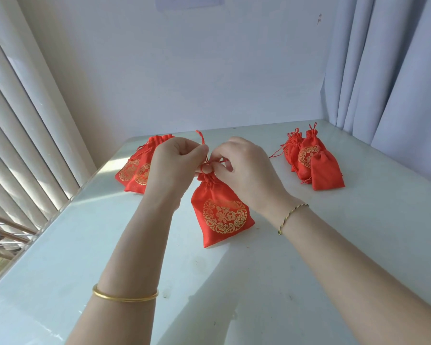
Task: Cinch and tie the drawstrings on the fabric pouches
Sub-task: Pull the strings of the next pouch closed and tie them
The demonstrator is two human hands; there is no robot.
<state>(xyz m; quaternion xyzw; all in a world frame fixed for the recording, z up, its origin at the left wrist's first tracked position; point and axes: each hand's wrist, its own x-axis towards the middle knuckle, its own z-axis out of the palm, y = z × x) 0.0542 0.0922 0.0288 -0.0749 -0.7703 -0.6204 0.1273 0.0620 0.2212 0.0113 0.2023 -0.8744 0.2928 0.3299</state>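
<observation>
Our left hand [177, 165] and right hand [249, 170] pinch the red drawstrings [202, 140] above the cinched, gold-printed pouch [222, 215], mid-table [334, 245].

The pouch [222, 215] is glossy red satin-like cloth with metallic gold print; its drawstring [201, 139] is twisted red cord. The worktop [85, 245] is smooth, faintly shiny.

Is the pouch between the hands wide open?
No, the pouch is gathered tight at its neck, and the left hand and right hand pinch its drawstring.
</observation>
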